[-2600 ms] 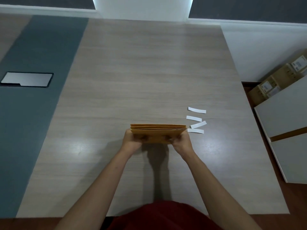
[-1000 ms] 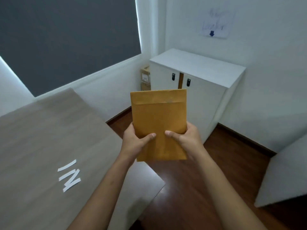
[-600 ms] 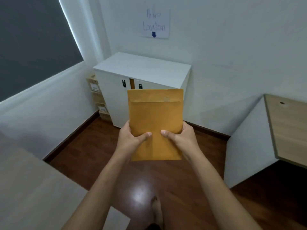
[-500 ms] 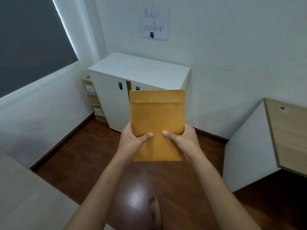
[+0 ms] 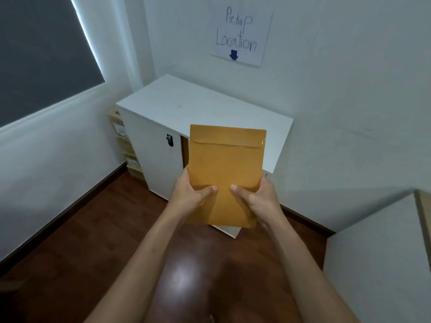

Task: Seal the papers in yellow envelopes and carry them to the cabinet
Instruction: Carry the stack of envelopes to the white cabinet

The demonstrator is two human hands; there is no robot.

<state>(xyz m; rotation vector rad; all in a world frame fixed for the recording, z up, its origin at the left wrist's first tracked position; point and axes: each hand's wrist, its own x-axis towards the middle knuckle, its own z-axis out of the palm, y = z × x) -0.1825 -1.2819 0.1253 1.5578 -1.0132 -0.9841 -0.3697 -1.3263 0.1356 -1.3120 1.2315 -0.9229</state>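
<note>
I hold the stack of yellow envelopes (image 5: 225, 164) upright in front of me, flap side facing me, the top flap taped down. My left hand (image 5: 190, 194) grips the lower left edge with its thumb on the front. My right hand (image 5: 255, 197) grips the lower right edge the same way. Behind the envelopes stands the low white cabinet (image 5: 198, 108), its flat top bare. The left door carries a black handle (image 5: 169, 139), and a narrow gap shows between the doors.
A paper sign (image 5: 240, 36) reading "Pickup Location" with a blue down arrow hangs on the wall above the cabinet. Cardboard boxes (image 5: 123, 141) stand stacked left of the cabinet. A white desk side panel (image 5: 373, 252) rises at the right. The floor is dark wood.
I have lifted the envelopes off the table, turned right and walked toward the cabinet. It is now closer and larger in view; both hands keep the same grip.
</note>
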